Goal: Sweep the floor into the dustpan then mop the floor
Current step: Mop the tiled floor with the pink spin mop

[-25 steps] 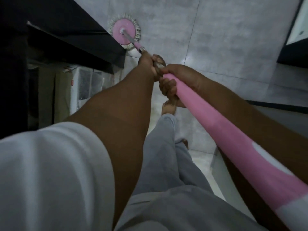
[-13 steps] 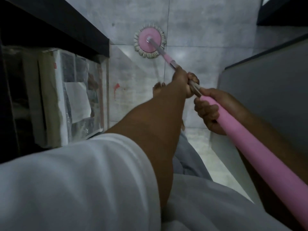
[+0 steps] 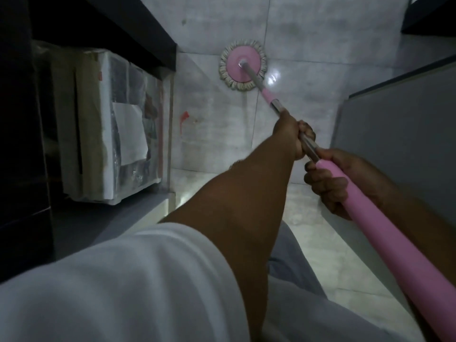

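Observation:
A round pink mop head (image 3: 243, 65) with a pale string fringe lies flat on the grey tiled floor (image 3: 303, 38), far ahead of me. Its metal and pink pole (image 3: 267, 96) runs back toward me at a slant. My left hand (image 3: 292, 138) grips the metal part of the pole. Just behind it, my right hand (image 3: 332, 183) grips the thick pink handle sleeve (image 3: 385, 233). No dustpan or broom is in view.
A dark shelf unit (image 3: 103, 28) stands at the left, with a white box and plastic-wrapped items (image 3: 123, 137) under it. A grey panel (image 3: 399, 134) borders the right. A small red mark (image 3: 183, 117) is on the tile. My grey trouser leg (image 3: 291, 272) is below.
The mop head has moved away from the dark shelf edge toward the middle of the tiles. Both hands kept their grip on the pole as the view swung left.

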Tool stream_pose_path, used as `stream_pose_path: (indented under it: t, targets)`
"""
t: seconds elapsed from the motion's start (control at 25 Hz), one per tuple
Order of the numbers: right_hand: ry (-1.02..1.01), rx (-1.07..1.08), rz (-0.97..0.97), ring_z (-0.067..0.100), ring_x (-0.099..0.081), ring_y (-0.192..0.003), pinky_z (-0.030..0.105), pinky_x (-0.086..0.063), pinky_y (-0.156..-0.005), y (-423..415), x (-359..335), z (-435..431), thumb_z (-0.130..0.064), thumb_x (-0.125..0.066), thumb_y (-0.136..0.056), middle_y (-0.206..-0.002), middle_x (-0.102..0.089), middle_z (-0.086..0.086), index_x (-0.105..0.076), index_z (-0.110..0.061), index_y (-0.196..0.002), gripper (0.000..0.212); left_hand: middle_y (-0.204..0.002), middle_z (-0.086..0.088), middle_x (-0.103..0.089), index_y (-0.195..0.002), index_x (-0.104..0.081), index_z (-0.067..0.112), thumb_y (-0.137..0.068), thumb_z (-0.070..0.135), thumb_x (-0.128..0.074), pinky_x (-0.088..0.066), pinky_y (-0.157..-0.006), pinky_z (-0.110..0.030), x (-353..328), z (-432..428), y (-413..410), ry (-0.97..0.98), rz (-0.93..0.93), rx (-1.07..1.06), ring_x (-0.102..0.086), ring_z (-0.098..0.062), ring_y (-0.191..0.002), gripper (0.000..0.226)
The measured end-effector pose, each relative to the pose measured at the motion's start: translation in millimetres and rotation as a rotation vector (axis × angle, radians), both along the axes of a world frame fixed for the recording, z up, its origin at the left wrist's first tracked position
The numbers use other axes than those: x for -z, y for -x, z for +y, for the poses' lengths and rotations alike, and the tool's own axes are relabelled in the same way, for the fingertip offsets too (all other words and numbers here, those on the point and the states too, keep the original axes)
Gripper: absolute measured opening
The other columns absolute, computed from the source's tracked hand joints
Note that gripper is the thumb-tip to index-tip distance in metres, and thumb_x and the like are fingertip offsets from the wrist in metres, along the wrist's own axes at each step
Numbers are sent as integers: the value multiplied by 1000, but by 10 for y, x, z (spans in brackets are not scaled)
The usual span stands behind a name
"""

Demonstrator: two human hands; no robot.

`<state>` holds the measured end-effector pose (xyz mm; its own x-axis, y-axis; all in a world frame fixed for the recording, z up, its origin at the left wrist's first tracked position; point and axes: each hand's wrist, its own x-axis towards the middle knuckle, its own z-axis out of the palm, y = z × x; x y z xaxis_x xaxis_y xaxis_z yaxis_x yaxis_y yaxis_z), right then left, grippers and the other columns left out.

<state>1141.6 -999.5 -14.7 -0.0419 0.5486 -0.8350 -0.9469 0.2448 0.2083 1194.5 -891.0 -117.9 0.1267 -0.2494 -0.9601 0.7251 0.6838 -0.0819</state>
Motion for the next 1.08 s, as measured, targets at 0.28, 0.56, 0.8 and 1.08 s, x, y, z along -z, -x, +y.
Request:
stream_pose_path:
  t: [0.28, 0.56, 0.8, 1.08]
  targets:
    - [-20, -108, -64, 2, -38, -28, 11, -31, -27, -227, 163, 1006, -37, -42, -92, -47, -42, -7, -45, -15, -72, 30, -30, 7, -30, -63, -32, 18, -93, 68, -36, -26, -33, -3, 157, 1037, -126, -50, -28, -110, -28, -5, -20, 58]
    - [-27, -110, -83, 2, -39, -29, 13, -34, -28, -107, 277, 1310, -37, -44, -95, -46, -42, -6, -46, -13, -70, 35, -30, 7, -30, -61, -33, 17, -94, 67, -37, -25, -34, -5, 267, 1380, 3, -123, -43, -133, -28, -6, -21, 59]
    - [-54, -30, -57, 2, -42, -29, 13, -36, -28, 492, 329, 727, -35, -47, -94, -47, -47, -5, -50, -11, -73, 33, -31, 6, -30, -62, -33, 18, -97, 62, -36, -26, -35, -5, 273, 843, 546, -143, -36, -54, -29, -7, -22, 57]
    - [-9, 119, -47, 1, -40, -31, 12, -33, -28, 1624, 157, -249, -35, -58, -81, -51, -46, -7, -54, -12, -74, 25, -33, 6, -31, -64, -33, 17, -94, 65, -39, -29, -34, -5, 155, -216, 1530, -63, -12, 52, -30, -7, -21, 57]
